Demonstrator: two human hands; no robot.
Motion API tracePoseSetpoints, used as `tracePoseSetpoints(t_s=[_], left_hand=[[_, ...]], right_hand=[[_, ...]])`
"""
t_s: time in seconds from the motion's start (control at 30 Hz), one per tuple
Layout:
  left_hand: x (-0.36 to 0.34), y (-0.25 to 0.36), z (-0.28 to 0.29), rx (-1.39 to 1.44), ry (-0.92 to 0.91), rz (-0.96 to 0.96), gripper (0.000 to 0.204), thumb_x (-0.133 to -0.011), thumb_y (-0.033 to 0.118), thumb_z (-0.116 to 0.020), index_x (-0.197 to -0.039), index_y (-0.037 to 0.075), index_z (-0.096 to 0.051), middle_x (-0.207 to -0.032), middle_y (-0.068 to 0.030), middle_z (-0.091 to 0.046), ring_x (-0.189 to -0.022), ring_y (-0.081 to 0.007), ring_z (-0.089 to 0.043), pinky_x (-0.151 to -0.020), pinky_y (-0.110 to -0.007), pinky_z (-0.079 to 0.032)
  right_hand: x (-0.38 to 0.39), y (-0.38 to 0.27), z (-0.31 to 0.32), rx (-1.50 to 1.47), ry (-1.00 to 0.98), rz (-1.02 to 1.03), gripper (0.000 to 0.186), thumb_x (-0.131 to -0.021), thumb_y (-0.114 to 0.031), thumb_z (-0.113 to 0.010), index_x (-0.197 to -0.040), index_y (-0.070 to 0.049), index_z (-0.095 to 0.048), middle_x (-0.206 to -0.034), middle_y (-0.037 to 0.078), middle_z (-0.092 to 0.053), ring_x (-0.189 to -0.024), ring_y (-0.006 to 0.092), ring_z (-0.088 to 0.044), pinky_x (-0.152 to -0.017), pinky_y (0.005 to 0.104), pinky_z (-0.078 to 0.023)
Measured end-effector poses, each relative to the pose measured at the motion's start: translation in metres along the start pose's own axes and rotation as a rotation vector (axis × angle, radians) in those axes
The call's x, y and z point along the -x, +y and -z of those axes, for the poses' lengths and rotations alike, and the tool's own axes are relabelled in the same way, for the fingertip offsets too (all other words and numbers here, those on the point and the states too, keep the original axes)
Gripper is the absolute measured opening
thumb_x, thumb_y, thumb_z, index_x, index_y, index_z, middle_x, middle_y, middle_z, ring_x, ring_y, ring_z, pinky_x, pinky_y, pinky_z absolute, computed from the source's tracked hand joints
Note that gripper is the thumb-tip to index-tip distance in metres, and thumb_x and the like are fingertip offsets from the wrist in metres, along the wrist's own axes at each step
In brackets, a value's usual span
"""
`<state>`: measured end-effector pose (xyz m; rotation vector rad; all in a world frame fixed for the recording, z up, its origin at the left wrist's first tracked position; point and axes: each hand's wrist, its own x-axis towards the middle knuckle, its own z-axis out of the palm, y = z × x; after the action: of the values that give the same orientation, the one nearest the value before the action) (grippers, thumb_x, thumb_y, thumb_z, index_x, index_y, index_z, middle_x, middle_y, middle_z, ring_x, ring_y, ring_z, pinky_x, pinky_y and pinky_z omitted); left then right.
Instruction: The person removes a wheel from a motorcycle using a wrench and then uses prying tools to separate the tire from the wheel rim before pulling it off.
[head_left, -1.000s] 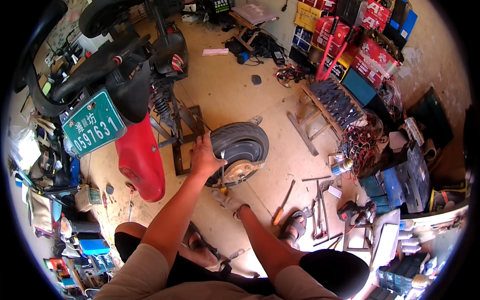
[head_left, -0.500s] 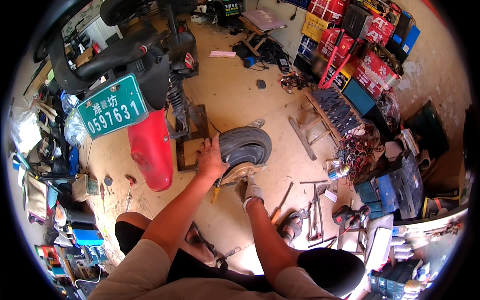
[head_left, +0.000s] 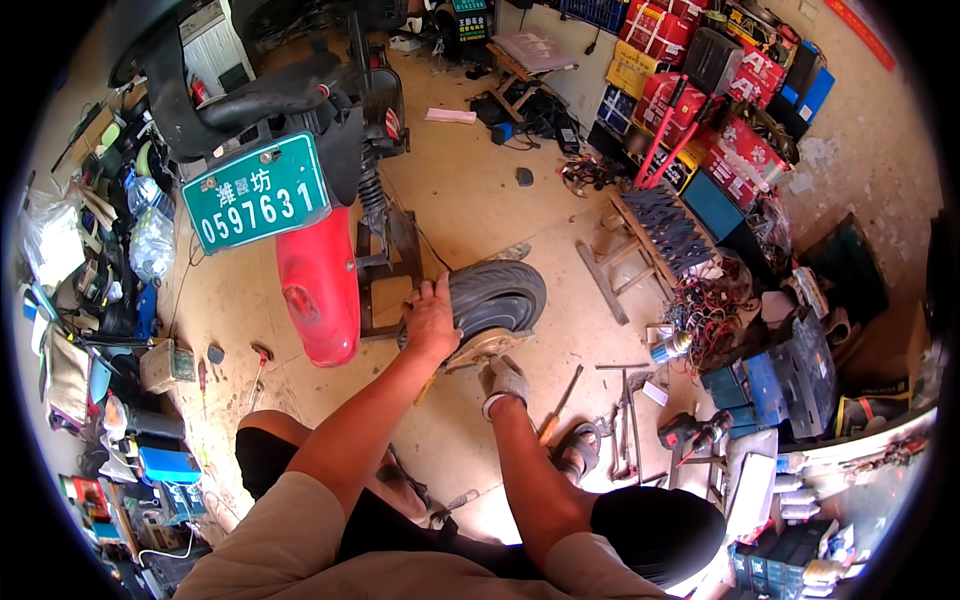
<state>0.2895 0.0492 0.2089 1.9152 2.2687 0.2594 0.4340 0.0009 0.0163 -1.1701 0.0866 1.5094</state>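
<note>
A wheel with a black tyre stands on the floor before me, tilted, with a worn tan metal plate on its near side. My bare left hand grips the tyre's left side, fingers spread over the tread and thumb toward the plate. My right hand, in a grey-white work glove, is just below the plate with its fingers curled. What those fingers hold, if anything, is hidden. A yellow-handled tool shows partly under my left wrist.
An electric scooter with a red rear fender stands at left. A screwdriver and several long tools lie by my right foot. A wooden stool with black webbing, tangled wires and a cordless drill are at right.
My gloved right hand has drawn back slightly from the plate toward me. My left hand stays on the tyre. The view has shifted a little, moving the scooter rightward in the picture.
</note>
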Motion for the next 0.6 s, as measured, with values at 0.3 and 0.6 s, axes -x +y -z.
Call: tracePoseSetpoints(t_s=[0.3,0.6], left_hand=[[0.006,-0.002,0.003,0.037,-0.013,0.002,0.12,-0.074,0.026,-0.099,-0.168,0.01,-0.027,-0.156,-0.0189,-0.048,-0.148,-0.0401,-0.045,-0.118,-0.055,-0.041],[0.007,-0.008,0.002,0.024,-0.014,0.016,0.12,-0.074,0.026,-0.099,-0.168,0.011,-0.027,-0.155,-0.0184,-0.049,-0.148,-0.0393,-0.046,-0.119,-0.054,-0.041]], right_hand=[[-0.023,-0.008,0.008,-0.019,-0.005,-0.307,0.015,-0.106,-0.021,-0.067,-0.109,-0.009,-0.075,-0.101,0.012,-0.076,-0.086,0.0262,-0.074,-0.073,0.0369,-0.063],[-0.001,-0.003,-0.006,-0.375,-0.024,-0.442,0.021,-0.1,-0.006,-0.065,-0.119,-0.005,-0.074,-0.107,0.01,-0.076,-0.08,0.0254,-0.072,-0.073,0.0389,-0.062]])
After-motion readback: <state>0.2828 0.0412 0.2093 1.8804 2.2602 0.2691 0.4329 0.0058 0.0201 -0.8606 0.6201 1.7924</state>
